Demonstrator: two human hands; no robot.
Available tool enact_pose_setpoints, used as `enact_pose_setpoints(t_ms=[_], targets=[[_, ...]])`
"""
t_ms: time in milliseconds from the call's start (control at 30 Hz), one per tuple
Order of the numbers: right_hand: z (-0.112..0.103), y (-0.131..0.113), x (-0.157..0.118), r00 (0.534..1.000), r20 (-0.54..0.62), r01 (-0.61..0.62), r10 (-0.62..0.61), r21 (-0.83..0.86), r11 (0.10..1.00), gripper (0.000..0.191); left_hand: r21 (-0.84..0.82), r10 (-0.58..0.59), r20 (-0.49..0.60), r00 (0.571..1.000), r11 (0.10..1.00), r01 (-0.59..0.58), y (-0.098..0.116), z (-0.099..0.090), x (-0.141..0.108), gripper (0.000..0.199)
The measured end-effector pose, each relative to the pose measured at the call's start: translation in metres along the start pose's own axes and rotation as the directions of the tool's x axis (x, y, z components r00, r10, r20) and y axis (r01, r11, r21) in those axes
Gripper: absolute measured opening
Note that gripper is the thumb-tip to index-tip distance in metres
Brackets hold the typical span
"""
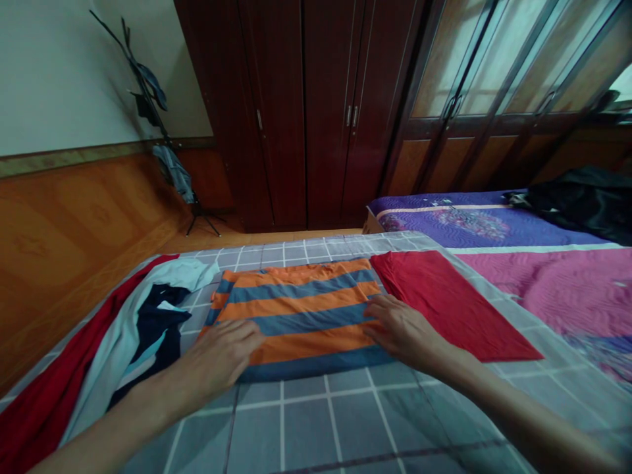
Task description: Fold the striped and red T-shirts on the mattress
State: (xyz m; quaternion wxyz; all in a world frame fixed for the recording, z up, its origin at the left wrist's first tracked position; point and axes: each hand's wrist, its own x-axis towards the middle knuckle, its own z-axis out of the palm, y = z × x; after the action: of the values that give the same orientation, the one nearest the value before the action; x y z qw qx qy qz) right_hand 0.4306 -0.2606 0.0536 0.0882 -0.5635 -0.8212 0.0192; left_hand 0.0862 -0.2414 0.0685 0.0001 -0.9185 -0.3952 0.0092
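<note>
1. The room is dim overall, with muted colours and a faint bluish cast on the grey checked bedsheet (316, 421).
2. The brightest light sits at the upper right, where the frosted glass doors (498, 59) glow, with a washed-out patch at the right edge.
3. The dark wardrobe (306, 112) carries soft vertical glare streaks.
4. The coat stand (148, 99) throws a faint shadow on the pale wall (49, 72).
5. Wide-angle distortion bends and tilts straight lines near the edges.
6. The forearms at the bottom look soft and smeared; the striped shirt (301, 316) in the centre is sharper.
</note>
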Motion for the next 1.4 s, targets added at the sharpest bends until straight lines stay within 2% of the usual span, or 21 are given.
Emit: enact_pose_setpoints(t_ms=[67,133,200,267,367,467,567,633,700,800,867,1000,1100,1267,1400], targets=[[0.005,-0.012,0.024,1.0,-0.011,0.002,-0.002,0.04,0.999,0.017,-0.045,0.105,-0.01,0.994,0.993,-0.106,0.021,-0.004,0.043,0.027],[0.011,-0.012,0.051,0.992,-0.034,-0.12,0.122,0.058,0.991,0.021,-0.034,0.174,-0.061,0.983,0.984,-0.177,0.039,0.0,0.086,0.024],[0.018,-0.001,0.077,0.96,-0.052,-0.273,0.277,0.073,0.959,0.025,-0.004,0.236,-0.125,0.964,0.971,-0.238,0.053,0.01,0.124,0.019],[0.025,0.018,0.098,0.921,-0.045,-0.383,0.387,0.087,0.92,0.029,0.017,0.267,-0.179,0.947,0.963,-0.268,0.062,0.024,0.152,0.017],[0.036,0.044,0.117,0.881,0.008,-0.471,0.473,0.115,0.875,0.028,-0.008,0.231,-0.273,0.934,0.97,-0.242,0.065,0.047,0.173,0.019],[0.045,0.054,0.124,0.86,0.037,-0.509,0.51,0.146,0.848,0.028,-0.089,0.177,-0.378,0.909,0.97,-0.226,0.063,0.064,0.176,0.018],[0.052,0.053,0.126,0.843,0.005,-0.532,0.538,0.154,0.832,0.026,-0.172,0.138,-0.462,0.876,0.955,-0.241,0.06,0.07,0.174,0.014],[0.055,0.051,0.126,0.832,-0.022,-0.545,0.554,0.155,0.824,0.025,-0.234,0.062,-0.512,0.857,0.949,-0.209,0.058,0.07,0.175,0.016],[0.057,0.052,0.127,0.821,-0.043,-0.557,0.569,0.155,0.816,0.025,-0.291,-0.058,-0.526,0.848,0.95,-0.116,0.054,0.068,0.177,0.017],[0.059,0.054,0.128,0.806,-0.06,-0.576,0.589,0.153,0.803,0.026,-0.316,-0.192,-0.436,0.879,0.947,0.05,0.045,0.065,0.18,0.018],[0.06,0.055,0.128,0.805,-0.062,-0.576,0.591,0.158,0.802,0.026,-0.297,-0.207,-0.355,0.912,0.95,0.1,0.04,0.065,0.18,0.022],[0.056,0.056,0.126,0.823,-0.031,-0.548,0.568,0.222,0.806,0.024,-0.247,-0.148,-0.237,0.96,0.965,0.088,0.039,0.072,0.178,0.057],[0.049,0.062,0.123,0.841,0.06,-0.526,0.538,0.332,0.783,0.025,-0.23,-0.138,-0.16,0.977,0.968,0.099,0.039,0.077,0.177,0.074],[0.038,0.067,0.118,0.834,0.274,-0.548,0.48,0.521,0.655,0.024,-0.195,-0.128,-0.14,0.982,0.976,0.099,0.039,0.079,0.177,0.08],[0.037,0.06,0.117,0.832,0.31,-0.544,0.46,0.622,0.563,0.024,-0.188,-0.124,-0.126,0.984,0.977,0.099,0.041,0.077,0.177,0.078]])
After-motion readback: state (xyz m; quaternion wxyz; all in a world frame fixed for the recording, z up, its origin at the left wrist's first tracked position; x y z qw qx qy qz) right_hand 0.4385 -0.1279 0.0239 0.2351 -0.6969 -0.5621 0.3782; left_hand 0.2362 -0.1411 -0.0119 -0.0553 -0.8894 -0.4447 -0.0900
